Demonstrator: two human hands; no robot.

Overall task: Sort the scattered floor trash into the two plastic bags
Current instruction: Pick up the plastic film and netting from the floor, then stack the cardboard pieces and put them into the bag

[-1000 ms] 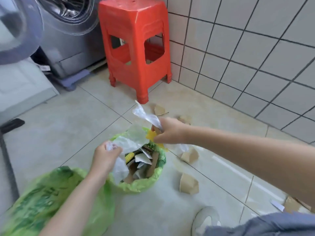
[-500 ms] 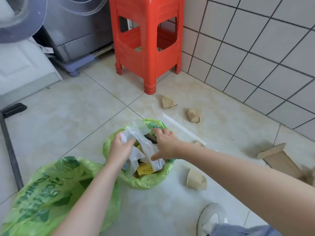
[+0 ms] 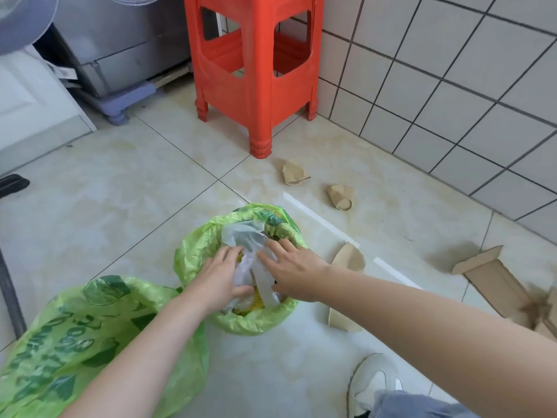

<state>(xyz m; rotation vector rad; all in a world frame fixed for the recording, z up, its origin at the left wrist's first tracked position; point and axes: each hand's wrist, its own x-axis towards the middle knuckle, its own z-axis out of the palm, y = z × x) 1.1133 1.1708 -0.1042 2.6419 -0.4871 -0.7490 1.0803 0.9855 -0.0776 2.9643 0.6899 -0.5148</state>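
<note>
- Floor tiles [image 3: 126, 212] lie bare to the left of the small green bag [image 3: 196, 251], which sits open-mouthed in the middle of the view.
- Tiled wall [image 3: 452, 95] closes the right side; a red plastic stool [image 3: 256, 76] stands in the corner beside it, with a washing machine [image 3: 120, 43] behind on the left.
- Left hand [image 3: 218, 276] and right hand [image 3: 291, 271] both press down into the small bag's mouth, fingers spread and fairly straight on crumpled white plastic film [image 3: 250, 251]; neither clamps anything that can be seen.
- Yellow wrapper [image 3: 257, 297] shows under the film; the rest of the contents is hidden.
- Large green bag [image 3: 75, 342] lies slumped at lower left, cut off by the frame edge; its dark green print is stretched and cannot be read.
- Crushed paper cups [image 3: 294, 173] [image 3: 340, 197] lie between stool and bag; flattened ones [image 3: 348, 256] [image 3: 342, 322] lie just beside the small bag, partly behind the right forearm.
- Torn cardboard box [image 3: 497, 279] lies at the right, blurred at its far end.
- White shoe [image 3: 370, 384] is cut off at the bottom edge.
</note>
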